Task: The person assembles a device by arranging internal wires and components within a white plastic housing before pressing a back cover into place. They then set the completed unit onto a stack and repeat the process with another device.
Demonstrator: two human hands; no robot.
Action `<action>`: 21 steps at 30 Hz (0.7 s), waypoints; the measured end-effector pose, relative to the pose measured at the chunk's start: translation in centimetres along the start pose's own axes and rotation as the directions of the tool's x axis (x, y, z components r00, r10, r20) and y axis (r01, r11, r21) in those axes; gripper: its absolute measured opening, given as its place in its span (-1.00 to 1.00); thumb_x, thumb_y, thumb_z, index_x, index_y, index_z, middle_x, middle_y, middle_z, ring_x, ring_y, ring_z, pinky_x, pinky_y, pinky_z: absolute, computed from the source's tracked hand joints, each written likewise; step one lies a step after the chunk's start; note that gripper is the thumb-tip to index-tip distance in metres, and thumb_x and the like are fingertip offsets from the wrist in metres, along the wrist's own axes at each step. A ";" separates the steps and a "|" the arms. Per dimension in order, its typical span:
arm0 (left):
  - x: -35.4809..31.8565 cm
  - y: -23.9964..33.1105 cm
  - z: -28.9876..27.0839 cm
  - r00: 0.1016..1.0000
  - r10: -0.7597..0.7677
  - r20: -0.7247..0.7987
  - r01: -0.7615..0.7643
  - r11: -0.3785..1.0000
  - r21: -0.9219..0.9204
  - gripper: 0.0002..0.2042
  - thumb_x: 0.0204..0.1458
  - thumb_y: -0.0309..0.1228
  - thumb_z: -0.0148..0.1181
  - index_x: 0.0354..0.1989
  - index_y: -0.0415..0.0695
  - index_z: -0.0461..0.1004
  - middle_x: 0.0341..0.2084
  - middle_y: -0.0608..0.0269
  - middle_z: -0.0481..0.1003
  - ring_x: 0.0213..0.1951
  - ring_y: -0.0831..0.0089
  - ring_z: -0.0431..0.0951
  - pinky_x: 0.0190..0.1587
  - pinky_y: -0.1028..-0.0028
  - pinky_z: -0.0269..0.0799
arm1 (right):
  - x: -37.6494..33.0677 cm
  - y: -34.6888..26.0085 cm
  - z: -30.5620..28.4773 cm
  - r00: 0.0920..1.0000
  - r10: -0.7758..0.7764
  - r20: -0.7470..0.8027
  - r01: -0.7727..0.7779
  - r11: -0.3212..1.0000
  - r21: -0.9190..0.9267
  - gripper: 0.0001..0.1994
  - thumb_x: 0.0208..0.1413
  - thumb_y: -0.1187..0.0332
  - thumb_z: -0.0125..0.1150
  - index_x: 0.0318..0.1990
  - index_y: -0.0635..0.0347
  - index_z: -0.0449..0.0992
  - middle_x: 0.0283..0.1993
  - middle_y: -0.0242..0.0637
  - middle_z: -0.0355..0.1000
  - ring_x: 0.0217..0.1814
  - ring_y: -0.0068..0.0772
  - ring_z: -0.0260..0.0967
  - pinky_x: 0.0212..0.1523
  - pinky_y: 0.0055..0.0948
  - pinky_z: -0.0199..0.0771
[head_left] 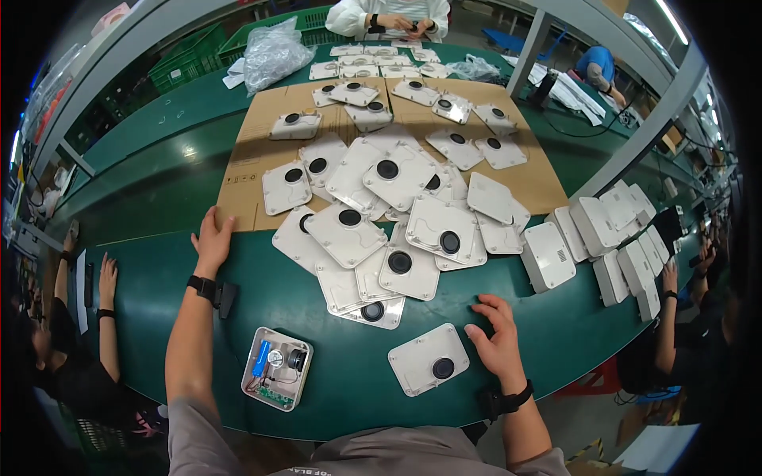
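My left hand [213, 242] is open at the near left corner of the cardboard sheet [242, 208], with its fingers apart. My right hand [500, 341] holds nothing, its fingers loosely curved and spread. Just left of it, a white rounded panel with a black round part [419, 358] lies flat on the green table. An opened white housing [308, 379] sits between my forearms, showing a blue cylindrical cell, a round speaker-like part, wires and a green circuit board. Beyond my hands, a heap of similar white panels [345, 236] spills off the cardboard.
White closed boxes [548, 258] are stacked at the right edge. A person [397, 20] works across the table behind rows of white parts [373, 59]. Other people's arms [107, 317] show at both sides. Metal posts [627, 131] frame the table; a clear plastic bag [274, 55] lies far left.
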State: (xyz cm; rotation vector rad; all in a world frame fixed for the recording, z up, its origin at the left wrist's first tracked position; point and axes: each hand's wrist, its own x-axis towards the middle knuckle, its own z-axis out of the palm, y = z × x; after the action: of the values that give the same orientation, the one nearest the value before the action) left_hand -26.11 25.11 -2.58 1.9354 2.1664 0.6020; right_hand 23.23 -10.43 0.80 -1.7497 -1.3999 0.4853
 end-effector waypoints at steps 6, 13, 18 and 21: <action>-1.3 -1.3 -0.2 0.996 0.091 0.025 -0.088 0.993 -0.076 -0.39 0.33 0.07 0.03 0.45 0.02 0.27 0.37 0.13 0.40 0.41 0.20 0.34 0.49 -0.17 -0.33 | 0.1 -0.9 0.1 1.000 -0.004 0.008 0.005 0.999 -0.037 -0.63 -0.02 0.43 0.45 -0.02 0.33 0.60 0.25 -0.06 0.43 0.28 0.01 0.35 0.30 -0.17 0.37; -1.3 -0.6 0.3 0.992 0.125 0.029 -0.124 0.991 -0.040 -0.34 0.33 0.06 0.05 0.50 -0.01 0.19 0.42 0.08 0.31 0.45 0.16 0.26 0.50 -0.15 -0.22 | -1.0 0.0 -0.1 0.999 0.021 0.040 -0.019 0.999 -0.044 -0.60 0.01 0.39 0.41 0.03 0.33 0.58 0.30 -0.03 0.39 0.36 0.01 0.32 0.38 -0.18 0.30; -1.8 -3.6 -1.2 0.985 0.135 -0.111 -0.166 0.923 -0.346 -0.31 0.35 0.05 0.05 0.51 -0.13 0.14 0.42 -0.08 0.28 0.47 0.11 0.22 0.50 0.09 -0.03 | 0.7 -1.0 -0.2 0.995 -0.013 0.102 0.012 1.000 0.019 -0.47 0.01 0.36 0.43 0.17 0.31 0.51 0.38 -0.02 0.34 0.45 0.09 0.24 0.43 -0.11 0.24; -10.7 0.7 -6.7 0.978 0.203 0.052 -0.146 0.837 -0.527 -0.36 0.39 -0.11 0.06 0.49 -0.27 0.12 0.41 -0.13 0.27 0.46 0.17 0.22 0.45 0.29 0.12 | -1.8 -4.2 -0.7 0.979 -0.085 0.187 0.099 0.993 -0.065 -0.39 0.01 0.32 0.45 0.24 0.30 0.46 0.42 -0.01 0.29 0.49 0.15 0.18 0.45 -0.05 0.22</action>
State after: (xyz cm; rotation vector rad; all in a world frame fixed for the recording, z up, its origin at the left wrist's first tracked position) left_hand -26.58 13.49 2.32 1.8115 1.5497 0.9754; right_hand 20.60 -12.15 4.21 -1.7239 -1.6399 0.5627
